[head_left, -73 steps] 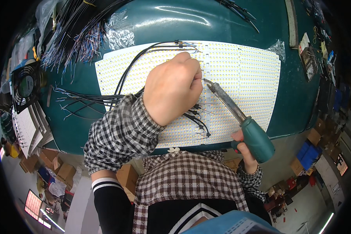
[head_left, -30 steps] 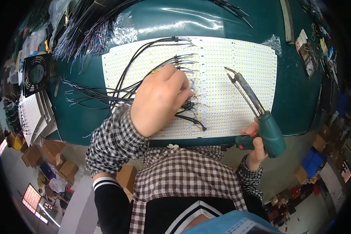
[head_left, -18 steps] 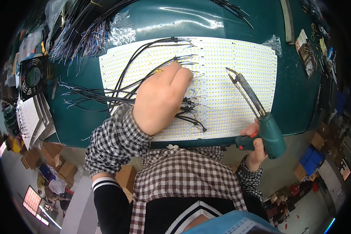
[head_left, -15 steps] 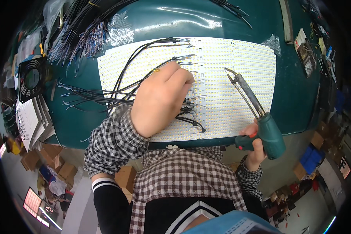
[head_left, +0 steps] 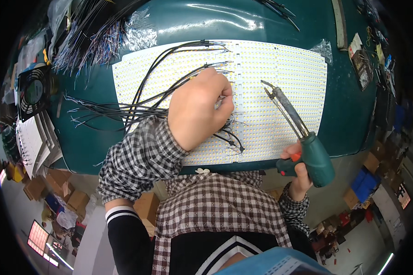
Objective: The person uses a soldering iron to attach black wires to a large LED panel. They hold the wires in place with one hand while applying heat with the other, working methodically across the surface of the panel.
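Note:
My left hand [head_left: 199, 107] bends over the middle of a white LED board sheet [head_left: 284, 110], its fingers curled in a pinch among black cables [head_left: 156, 75]. Whatever the fingertips hold is hidden under the hand. The cables lie across the left half of the sheet, and their thin stripped wire ends reach a row of pads down its middle. In my right hand [head_left: 300, 176], at the near right edge of the sheet, is a green soldering gun [head_left: 319, 160]. Its tip [head_left: 268, 87] points up and left, over the right half of the sheet.
A large bundle of wires [head_left: 98, 41] lies at the far left, next to clear plastic film [head_left: 140, 34]. Beside the table's left edge are a black fan [head_left: 33, 91] and stacked white sheets [head_left: 36, 140]. A worn flat box [head_left: 360, 64] sits at the far right.
My left hand has shifted slightly right, and its thumb and forefinger now show a gap between them. The soldering gun has barely moved in my right hand.

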`<state>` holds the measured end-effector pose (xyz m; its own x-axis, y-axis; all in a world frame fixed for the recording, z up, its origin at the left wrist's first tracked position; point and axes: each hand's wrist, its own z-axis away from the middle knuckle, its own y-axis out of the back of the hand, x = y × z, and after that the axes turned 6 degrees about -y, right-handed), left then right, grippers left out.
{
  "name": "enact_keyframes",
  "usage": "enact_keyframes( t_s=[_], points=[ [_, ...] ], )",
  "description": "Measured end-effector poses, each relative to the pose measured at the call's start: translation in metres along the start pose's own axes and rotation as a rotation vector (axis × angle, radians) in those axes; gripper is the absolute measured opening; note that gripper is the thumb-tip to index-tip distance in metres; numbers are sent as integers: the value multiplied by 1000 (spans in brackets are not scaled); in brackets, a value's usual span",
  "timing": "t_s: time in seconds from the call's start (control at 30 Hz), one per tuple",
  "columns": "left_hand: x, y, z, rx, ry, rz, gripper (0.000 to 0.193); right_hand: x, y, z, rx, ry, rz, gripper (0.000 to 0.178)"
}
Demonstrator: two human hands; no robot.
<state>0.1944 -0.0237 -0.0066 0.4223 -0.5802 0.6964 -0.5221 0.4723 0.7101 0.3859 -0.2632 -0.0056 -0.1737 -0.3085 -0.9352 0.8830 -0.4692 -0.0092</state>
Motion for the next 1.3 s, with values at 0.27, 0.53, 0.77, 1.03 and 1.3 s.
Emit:
enact_keyframes(
  t_s=[0.27, 0.53, 0.77, 1.03, 1.3],
  points=[
    [0, 2, -4, 4, 65, 53, 9, -5, -5, 4, 17, -35, 47, 64],
    [-1, 4, -11, -40, 83, 20, 8, -1, -4, 3, 3, -48, -99, 58],
    [-1, 3, -12, -35, 87, 2, 7, 8, 1, -1, -91, 47, 71, 45],
    [-1, 0, -11, -5, 66, -16, 6, 8, -3, 0, -76, 11, 118, 41],
    [2, -5, -9, 33, 54, -36, 11, 6, -5, 1, -40, -39, 135, 42]
  ],
)
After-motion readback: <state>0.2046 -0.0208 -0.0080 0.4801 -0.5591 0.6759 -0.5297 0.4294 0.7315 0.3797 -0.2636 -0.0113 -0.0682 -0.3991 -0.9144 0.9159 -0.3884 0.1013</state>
